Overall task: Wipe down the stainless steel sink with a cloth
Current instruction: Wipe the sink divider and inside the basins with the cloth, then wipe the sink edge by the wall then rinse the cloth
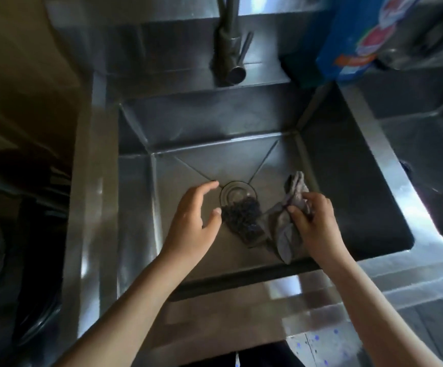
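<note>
We look down into the stainless steel sink (241,160), and both our hands are low in the basin. Our right hand (314,221), in the lower right of the centre, pinches a crumpled grey cloth (286,226) between thumb and fingers; the cloth lies bunched on the sink floor, just right of the drain (237,194). Our left hand (192,218) is spread and empty, with the thumb close to a dark scrubber (242,221) that covers part of the drain. We think the first risk is here: if the cloth sweeps to the left, it can catch the scrubber and push it over the drain. Also, a bunched cloth touches little steel, so streaks may remain. The faucet (229,46) hangs at the top centre, and a lifting hand can knock it
</note>
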